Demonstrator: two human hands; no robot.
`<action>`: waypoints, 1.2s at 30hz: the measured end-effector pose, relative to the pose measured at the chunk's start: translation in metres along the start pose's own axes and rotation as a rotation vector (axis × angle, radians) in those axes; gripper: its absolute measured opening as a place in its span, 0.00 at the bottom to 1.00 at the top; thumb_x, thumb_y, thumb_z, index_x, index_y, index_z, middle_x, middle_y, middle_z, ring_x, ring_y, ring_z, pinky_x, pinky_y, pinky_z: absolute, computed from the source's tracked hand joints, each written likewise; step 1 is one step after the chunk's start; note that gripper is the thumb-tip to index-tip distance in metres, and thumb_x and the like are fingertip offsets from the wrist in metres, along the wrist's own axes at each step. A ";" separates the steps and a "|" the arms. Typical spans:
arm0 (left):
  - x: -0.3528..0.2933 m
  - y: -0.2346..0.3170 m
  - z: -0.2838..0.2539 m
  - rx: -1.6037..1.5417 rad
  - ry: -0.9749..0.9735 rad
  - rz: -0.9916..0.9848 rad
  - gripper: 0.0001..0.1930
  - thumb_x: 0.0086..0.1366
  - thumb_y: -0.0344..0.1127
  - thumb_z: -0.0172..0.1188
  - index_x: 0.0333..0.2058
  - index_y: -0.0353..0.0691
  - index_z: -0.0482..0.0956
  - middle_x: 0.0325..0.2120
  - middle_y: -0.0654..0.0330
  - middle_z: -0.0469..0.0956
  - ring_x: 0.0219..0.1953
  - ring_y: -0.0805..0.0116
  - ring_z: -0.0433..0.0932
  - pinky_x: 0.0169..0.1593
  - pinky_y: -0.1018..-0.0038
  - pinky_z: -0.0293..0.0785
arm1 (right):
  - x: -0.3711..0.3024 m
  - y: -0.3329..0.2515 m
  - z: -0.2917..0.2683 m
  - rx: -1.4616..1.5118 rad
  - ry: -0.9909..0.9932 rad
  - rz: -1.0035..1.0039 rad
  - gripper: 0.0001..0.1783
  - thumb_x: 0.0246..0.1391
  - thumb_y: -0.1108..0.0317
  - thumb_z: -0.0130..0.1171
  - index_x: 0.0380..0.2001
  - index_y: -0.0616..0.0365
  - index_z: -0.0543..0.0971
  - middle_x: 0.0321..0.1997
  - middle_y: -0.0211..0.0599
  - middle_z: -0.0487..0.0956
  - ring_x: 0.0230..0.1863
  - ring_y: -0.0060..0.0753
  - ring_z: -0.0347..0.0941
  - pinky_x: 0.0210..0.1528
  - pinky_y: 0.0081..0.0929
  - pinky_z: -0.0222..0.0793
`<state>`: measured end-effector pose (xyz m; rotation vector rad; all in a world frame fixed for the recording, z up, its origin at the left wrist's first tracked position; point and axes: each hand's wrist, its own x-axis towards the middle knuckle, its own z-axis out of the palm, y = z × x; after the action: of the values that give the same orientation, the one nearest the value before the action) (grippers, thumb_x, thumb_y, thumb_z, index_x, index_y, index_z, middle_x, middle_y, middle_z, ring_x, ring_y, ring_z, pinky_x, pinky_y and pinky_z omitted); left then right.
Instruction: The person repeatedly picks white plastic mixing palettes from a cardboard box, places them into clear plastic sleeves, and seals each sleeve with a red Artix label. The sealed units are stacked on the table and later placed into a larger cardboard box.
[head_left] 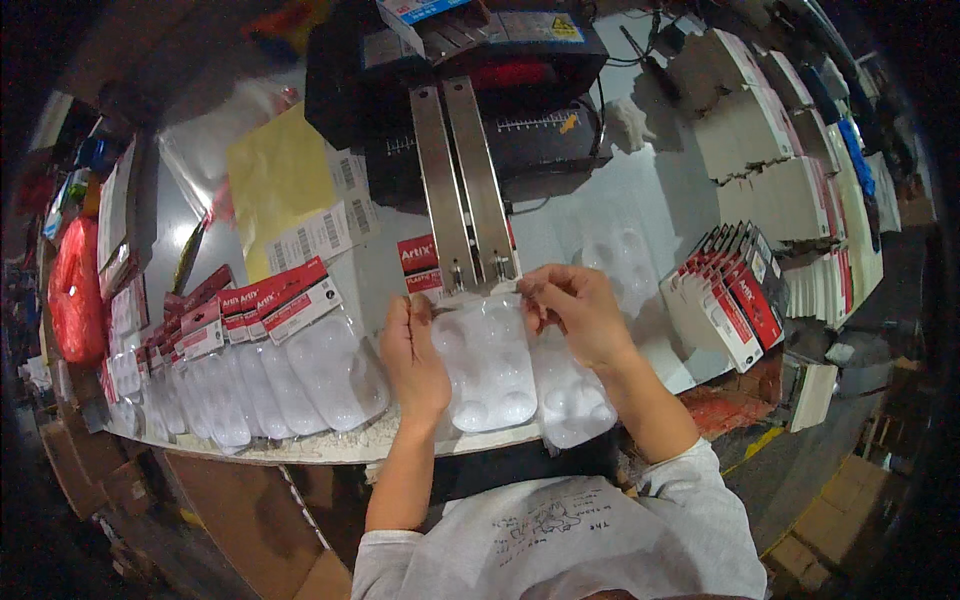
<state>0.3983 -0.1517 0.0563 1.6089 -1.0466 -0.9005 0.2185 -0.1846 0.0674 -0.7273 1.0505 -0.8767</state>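
Note:
A white plastic paint palette [490, 375] with round wells, in a clear bag, lies at the table's front edge. My left hand [415, 355] is closed on its left upper edge. With fingertips pinched, my right hand [580, 310] grips the bag's upper right corner. Just beyond the bag's top edge are the ends of two parallel metal rails [462, 180], reaching out from a black machine [550, 145]. A red and white header card [420, 265] shows partly from under the rails. Another white palette [578, 405] lies below my right wrist.
Bagged palettes with red header cards [300, 300] overlap in a row at the left. More white palettes [618, 265] lie right of the rails. Fanned header cards [728, 295] and tall card stacks [770, 200] stand at the right. A yellow sheet [275, 185] lies at the back left.

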 end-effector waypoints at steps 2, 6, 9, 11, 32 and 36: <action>0.000 -0.004 0.001 -0.031 -0.019 -0.026 0.12 0.67 0.34 0.43 0.26 0.34 0.64 0.20 0.63 0.64 0.27 0.75 0.61 0.34 0.79 0.61 | 0.004 0.004 0.001 -0.010 0.039 0.050 0.09 0.53 0.69 0.54 0.30 0.66 0.76 0.22 0.32 0.74 0.20 0.21 0.70 0.23 0.17 0.65; -0.006 -0.011 -0.006 0.058 0.017 -0.081 0.10 0.66 0.33 0.44 0.28 0.34 0.67 0.20 0.63 0.67 0.27 0.74 0.63 0.34 0.77 0.63 | -0.008 -0.015 0.010 -0.266 0.056 -0.057 0.10 0.55 0.67 0.53 0.32 0.64 0.77 0.25 0.36 0.76 0.24 0.25 0.73 0.27 0.21 0.68; 0.000 -0.003 -0.043 0.254 0.104 -0.099 0.08 0.64 0.33 0.46 0.33 0.36 0.72 0.26 0.59 0.71 0.30 0.70 0.67 0.37 0.73 0.64 | -0.054 -0.055 -0.007 -1.161 0.346 -0.412 0.15 0.47 0.68 0.58 0.39 0.61 0.76 0.37 0.42 0.77 0.41 0.45 0.73 0.45 0.37 0.66; 0.004 0.008 -0.072 0.600 0.268 0.066 0.09 0.61 0.35 0.50 0.37 0.38 0.74 0.35 0.54 0.71 0.38 0.63 0.68 0.43 0.67 0.64 | -0.080 -0.088 -0.048 -1.510 0.546 -0.776 0.32 0.38 0.62 0.65 0.49 0.63 0.70 0.46 0.48 0.74 0.49 0.48 0.69 0.51 0.34 0.63; -0.068 0.039 -0.011 -0.392 -0.447 -0.258 0.08 0.63 0.32 0.53 0.35 0.31 0.74 0.32 0.56 0.80 0.31 0.79 0.73 0.37 0.83 0.68 | -0.078 -0.079 -0.010 -0.916 0.006 -0.341 0.21 0.38 0.63 0.68 0.37 0.61 0.78 0.27 0.37 0.78 0.27 0.26 0.74 0.33 0.20 0.69; -0.072 0.038 -0.016 -0.226 -0.370 -0.178 0.09 0.62 0.34 0.54 0.33 0.32 0.77 0.27 0.61 0.81 0.26 0.81 0.72 0.32 0.85 0.67 | -0.054 -0.065 0.012 -0.920 -0.161 -0.183 0.20 0.42 0.53 0.65 0.31 0.59 0.78 0.22 0.45 0.75 0.21 0.41 0.71 0.26 0.27 0.66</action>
<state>0.3799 -0.0848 0.1021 1.3904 -1.0153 -1.4246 0.2001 -0.1663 0.1488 -1.6520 1.2439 -0.4349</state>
